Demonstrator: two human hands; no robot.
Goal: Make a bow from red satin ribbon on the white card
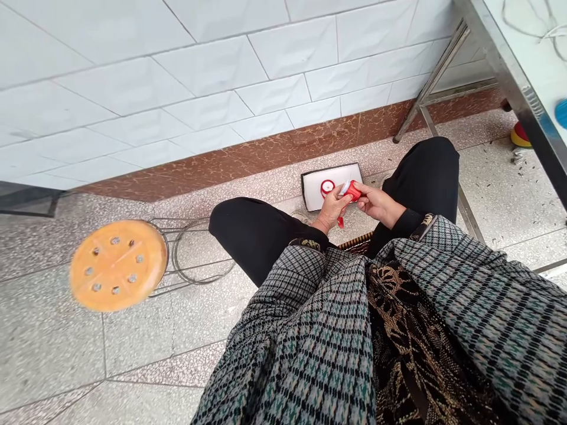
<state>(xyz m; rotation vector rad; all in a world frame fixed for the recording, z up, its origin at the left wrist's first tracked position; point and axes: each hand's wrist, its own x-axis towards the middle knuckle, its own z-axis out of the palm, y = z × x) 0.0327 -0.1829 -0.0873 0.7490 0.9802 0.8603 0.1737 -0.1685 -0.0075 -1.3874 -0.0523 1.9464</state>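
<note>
Between my knees, both hands hold one small red item with a white part (353, 191); its exact kind is too small to make out. My left hand (330, 211) grips it from the left with bent fingers. Closed on its right side is my right hand (380, 205), thumb and fingertips pressed to the red part. A short red strip (341, 222) hangs below the left fingers. Just beyond the hands, on the floor, lies a shallow box (312, 198) with a white inside and black edges. In it rests a red ring-shaped roll with a white centre (328, 187).
To the left is a round orange stool (119, 265) with thin metal legs, apparently on its side. A metal-framed table (509, 53) stands at the right, with cables on top. Ahead runs a white tiled wall (212, 88). Small dark scraps lie on the floor beneath the table.
</note>
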